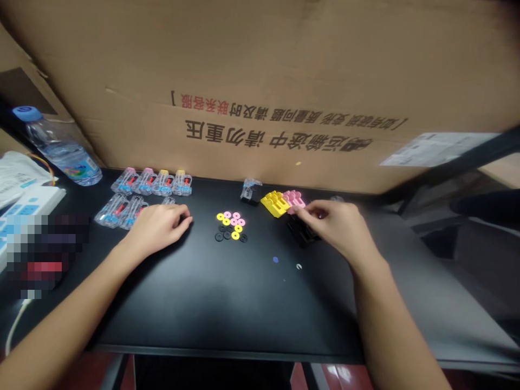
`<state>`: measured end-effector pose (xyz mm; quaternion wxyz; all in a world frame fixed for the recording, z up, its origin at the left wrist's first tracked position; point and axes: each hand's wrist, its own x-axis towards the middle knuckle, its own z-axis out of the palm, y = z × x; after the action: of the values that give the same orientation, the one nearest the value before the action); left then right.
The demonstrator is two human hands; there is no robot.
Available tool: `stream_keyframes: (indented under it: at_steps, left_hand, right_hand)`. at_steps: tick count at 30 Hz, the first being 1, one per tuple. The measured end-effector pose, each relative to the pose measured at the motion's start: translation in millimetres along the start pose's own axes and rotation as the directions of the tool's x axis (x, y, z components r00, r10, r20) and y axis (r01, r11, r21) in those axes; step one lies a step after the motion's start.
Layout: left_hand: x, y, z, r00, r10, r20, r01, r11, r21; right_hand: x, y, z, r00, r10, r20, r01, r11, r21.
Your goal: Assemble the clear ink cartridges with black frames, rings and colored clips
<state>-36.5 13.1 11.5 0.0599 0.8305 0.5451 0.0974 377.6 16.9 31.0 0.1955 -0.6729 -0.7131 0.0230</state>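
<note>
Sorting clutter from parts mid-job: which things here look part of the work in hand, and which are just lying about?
Work, apparently: yellow pieces, pink pieces, black pieces by the right hand, small discs, clear cases.

Lying about, probably: water bottle, cardboard, white cable.

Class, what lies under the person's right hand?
Black plastic parts show partly beneath the right hand. The hand covers the rest, so their full shape and number cannot be told.
</note>
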Motion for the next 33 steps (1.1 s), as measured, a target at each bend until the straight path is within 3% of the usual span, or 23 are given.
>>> stream_keyframes:
  at_steps: [6, 9, 11, 13, 15, 18, 21, 25, 29, 33]
  left_hand:
    - [-3, 15, 5.4, 0.990, 0.142, -0.023, -0.144, 0.982, -0.121]
    - [-3, 18, 8.7, 0.985, 0.170, -0.042, -0.174, 0.978, -0.116]
    - [-3, 18, 10.6, 0.980, 0.186, -0.075, -0.193, 0.975, -0.113]
    - [-4, 19, 11.8, 0.970, 0.204, -0.133, -0.220, 0.968, -0.123]
    - [-5, 22, 12.2, 0.952, 0.229, -0.204, -0.262, 0.953, -0.152]
    - [-8, 32, 12.0, 0.922, 0.293, -0.252, -0.353, 0.904, -0.240]
    - [-13, 44, 13.3, 0.911, 0.364, -0.194, -0.409, 0.856, -0.315]
    - [-16, 53, 18.6, 0.916, 0.374, -0.147, -0.402, 0.854, -0.329]
    - [-15, 52, 21.8, 0.913, 0.381, -0.145, -0.408, 0.852, -0.329]
    - [-13, 46, 20.1, 0.919, 0.368, -0.145, -0.395, 0.857, -0.331]
  right_hand:
    - [-3, -2, -1, 0.969, -0.031, 0.244, 0.044, 0.998, -0.048]
    - [-4, -7, 3, 0.953, -0.114, 0.280, 0.083, 0.990, 0.117]
    - [-7, -19, 5, 0.962, -0.157, 0.223, 0.090, 0.954, 0.285]
    - [-13, -37, 10, 0.984, -0.129, 0.122, 0.064, 0.898, 0.436]
    - [-21, -59, 16, 0.991, -0.081, 0.111, 0.002, 0.820, 0.572]
    - [-33, -89, 31, 0.965, -0.062, 0.255, -0.150, 0.667, 0.730]
    - [-42, -107, 45, 0.906, -0.087, 0.414, -0.308, 0.537, 0.786]
    - [-48, -115, 57, 0.862, -0.116, 0.493, -0.403, 0.432, 0.807]
    - [-49, -118, 55, 0.843, -0.174, 0.509, -0.404, 0.421, 0.812]
    - [-42, -108, 44, 0.909, -0.128, 0.397, -0.275, 0.533, 0.800]
